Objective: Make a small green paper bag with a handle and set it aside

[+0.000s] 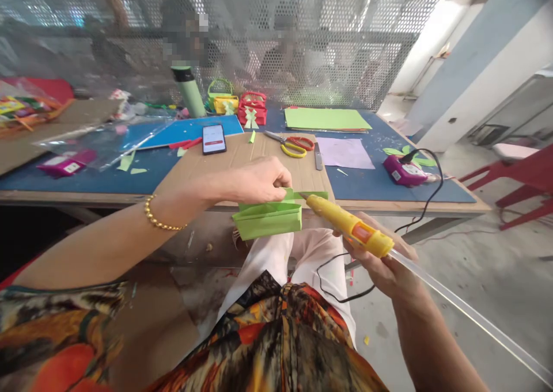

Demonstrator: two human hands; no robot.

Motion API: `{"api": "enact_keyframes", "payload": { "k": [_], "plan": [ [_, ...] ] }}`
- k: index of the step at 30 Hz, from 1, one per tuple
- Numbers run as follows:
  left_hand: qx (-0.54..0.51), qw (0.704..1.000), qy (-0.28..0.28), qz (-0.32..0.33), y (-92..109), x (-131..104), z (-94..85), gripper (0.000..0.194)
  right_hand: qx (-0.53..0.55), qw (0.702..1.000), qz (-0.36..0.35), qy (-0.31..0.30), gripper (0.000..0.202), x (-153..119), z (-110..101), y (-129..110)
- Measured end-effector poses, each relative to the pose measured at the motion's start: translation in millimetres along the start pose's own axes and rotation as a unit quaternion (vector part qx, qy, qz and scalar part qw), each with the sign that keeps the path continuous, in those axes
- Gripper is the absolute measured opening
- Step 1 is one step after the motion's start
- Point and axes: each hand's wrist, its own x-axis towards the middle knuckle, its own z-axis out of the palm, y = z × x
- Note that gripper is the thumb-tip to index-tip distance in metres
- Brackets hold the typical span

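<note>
My left hand is closed, with its fingertips pinching the far edge of a light green folded paper box. The box hangs over the table's front edge, above my lap. A green paper strip sticks out to the right behind it. My right hand is wrapped round a yellow hot glue gun. The gun's nozzle points left and lies close to the green strip; whether they touch I cannot tell. From the gun's back end runs a long clear glue stick.
On cardboard lie scissors, a grey blade and a phone. Behind stand a bottle and small red and yellow paper bags. Green sheets, lilac paper and a purple plug box are rightward.
</note>
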Motion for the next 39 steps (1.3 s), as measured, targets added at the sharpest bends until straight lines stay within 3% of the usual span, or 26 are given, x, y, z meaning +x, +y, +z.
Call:
{"api": "enact_keyframes", "payload": {
  "k": [6, 11, 26, 39],
  "plan": [
    [-0.010, 1.000, -0.010, 0.009, 4, -4, 3.2, 0.019, 0.032, 0.999, 0.021, 0.017, 0.048, 3, 7, -5],
    [-0.021, 1.000, -0.011, 0.005, 3, -3, 5.9, 0.016, 0.030, 0.998, 0.038, -0.026, 0.047, 0, 3, -9],
    [-0.012, 0.999, -0.019, 0.024, 6, -5, 6.3, 0.011, -0.035, 0.997, 0.015, -0.072, 0.037, 5, -6, -15],
    [0.000, 0.999, -0.040, 0.010, 8, -6, 5.1, 0.016, -0.029, 0.999, -0.022, -0.035, 0.038, 8, -4, -16]
  ]
}}
